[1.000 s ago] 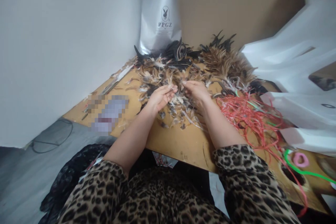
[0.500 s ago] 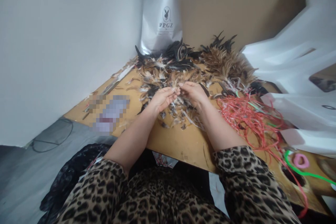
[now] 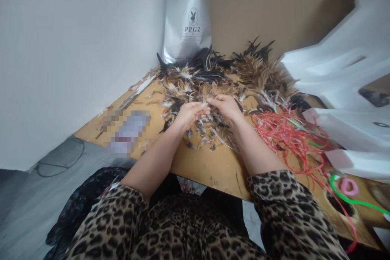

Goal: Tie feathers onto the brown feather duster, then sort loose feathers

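Note:
Both of my hands meet over a spread of brown, black and white feathers [image 3: 213,138] on the wooden table. My left hand [image 3: 190,114] is closed, its thumb and fingers pinched on the pale base of a small brown feather [image 3: 204,92]. Close to its fingertips, my right hand [image 3: 226,106] pinches with thumb and forefinger at the same feather. How many feathers lie between the fingers is too small to make out. Dark long feathers [image 3: 210,74] lie behind the hands, and a bundle of brown feathers [image 3: 258,73] rests at the back right.
A tangle of red plastic strips [image 3: 283,138] lies right of my right arm, with a green strip [image 3: 350,200] and a pink ring [image 3: 349,187] nearer the edge. A silver bag [image 3: 185,16] stands behind. White plastic [image 3: 329,61] borders the right. A blurred-out flat object [image 3: 131,132] lies left.
My left fingers have shifted slightly, and the fingertips of the two hands are a little farther apart. Everything else on the table looks the same.

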`<action>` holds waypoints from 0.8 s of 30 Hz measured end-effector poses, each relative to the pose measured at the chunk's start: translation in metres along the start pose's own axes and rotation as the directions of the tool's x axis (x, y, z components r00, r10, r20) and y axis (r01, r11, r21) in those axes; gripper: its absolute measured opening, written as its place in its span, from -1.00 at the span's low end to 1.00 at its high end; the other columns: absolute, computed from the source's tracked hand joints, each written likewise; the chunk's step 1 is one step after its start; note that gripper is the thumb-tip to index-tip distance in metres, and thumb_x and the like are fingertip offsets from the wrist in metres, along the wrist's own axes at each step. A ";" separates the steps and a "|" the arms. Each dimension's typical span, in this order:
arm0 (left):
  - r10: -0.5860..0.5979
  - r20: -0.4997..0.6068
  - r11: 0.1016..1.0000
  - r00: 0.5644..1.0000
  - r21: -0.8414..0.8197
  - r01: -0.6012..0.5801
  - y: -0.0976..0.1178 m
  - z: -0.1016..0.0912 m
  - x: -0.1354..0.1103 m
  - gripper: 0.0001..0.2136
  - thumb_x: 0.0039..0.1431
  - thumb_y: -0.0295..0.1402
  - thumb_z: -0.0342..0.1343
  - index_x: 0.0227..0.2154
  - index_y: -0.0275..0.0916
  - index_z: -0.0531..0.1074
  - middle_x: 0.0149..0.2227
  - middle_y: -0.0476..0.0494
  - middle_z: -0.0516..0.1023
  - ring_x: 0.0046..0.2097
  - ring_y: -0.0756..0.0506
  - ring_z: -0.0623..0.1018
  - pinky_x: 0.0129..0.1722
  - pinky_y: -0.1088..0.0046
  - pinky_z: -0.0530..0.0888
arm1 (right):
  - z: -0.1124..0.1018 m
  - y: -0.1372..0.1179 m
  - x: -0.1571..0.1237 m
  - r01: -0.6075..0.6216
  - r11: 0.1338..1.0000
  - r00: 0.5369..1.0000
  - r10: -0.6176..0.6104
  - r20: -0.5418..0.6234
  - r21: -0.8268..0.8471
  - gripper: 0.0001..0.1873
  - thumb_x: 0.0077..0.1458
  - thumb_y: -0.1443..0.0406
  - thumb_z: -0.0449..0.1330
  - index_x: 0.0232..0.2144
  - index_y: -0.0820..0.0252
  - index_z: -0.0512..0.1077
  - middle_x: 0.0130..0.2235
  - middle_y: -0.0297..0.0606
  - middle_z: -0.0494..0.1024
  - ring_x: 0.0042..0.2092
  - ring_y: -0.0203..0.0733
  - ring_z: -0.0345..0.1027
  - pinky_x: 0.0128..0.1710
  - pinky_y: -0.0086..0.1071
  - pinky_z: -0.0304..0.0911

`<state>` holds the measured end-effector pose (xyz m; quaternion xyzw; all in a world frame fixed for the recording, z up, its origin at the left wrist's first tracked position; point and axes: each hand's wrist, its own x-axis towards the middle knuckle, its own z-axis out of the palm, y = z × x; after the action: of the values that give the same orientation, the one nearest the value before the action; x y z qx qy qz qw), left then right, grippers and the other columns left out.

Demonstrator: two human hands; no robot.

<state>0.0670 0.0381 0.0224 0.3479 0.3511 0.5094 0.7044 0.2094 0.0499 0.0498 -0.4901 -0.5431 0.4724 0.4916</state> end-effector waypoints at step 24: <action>0.033 -0.010 0.999 0.999 0.024 -0.033 0.003 0.003 -0.001 -0.88 -0.06 -0.46 0.25 -0.53 -0.41 0.42 -0.59 -0.08 0.49 -0.59 0.12 0.43 -0.59 0.66 0.31 | 0.005 -0.008 -0.004 0.073 0.996 0.996 -0.071 -0.058 0.042 -0.70 -0.35 0.16 0.36 -0.56 0.22 0.42 -0.60 -0.43 0.36 -0.57 -0.44 0.08 -0.54 -0.48 0.04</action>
<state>0.0676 0.0373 0.0263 0.3594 0.3547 0.5186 0.6900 0.2038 0.0450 0.0568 -0.4723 -0.5360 0.4522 0.5340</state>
